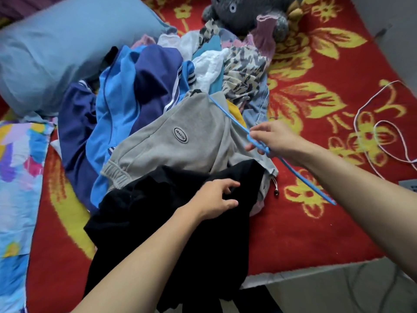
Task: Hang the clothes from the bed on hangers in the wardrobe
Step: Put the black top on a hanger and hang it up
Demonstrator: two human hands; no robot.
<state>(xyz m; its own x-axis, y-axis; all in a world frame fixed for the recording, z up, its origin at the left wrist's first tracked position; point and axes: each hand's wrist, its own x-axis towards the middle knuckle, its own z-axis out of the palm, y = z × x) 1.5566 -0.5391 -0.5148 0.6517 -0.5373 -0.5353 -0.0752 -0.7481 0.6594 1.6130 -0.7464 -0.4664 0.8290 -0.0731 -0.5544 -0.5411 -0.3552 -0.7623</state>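
Right hand (274,138): fingers curled, pinching thin blue plastic hanger (302,177) at its neck.
Left hand (216,197): half open, fingers curved, resting on black garment (180,233).
Grey sweatpants with oval patch (158,150): just beyond left hand, beside right hand, under the hanger's far arm.
Red flowered bedcover (293,233): beneath both hands.

Head camera looks steeply down, close over the bed (316,233).
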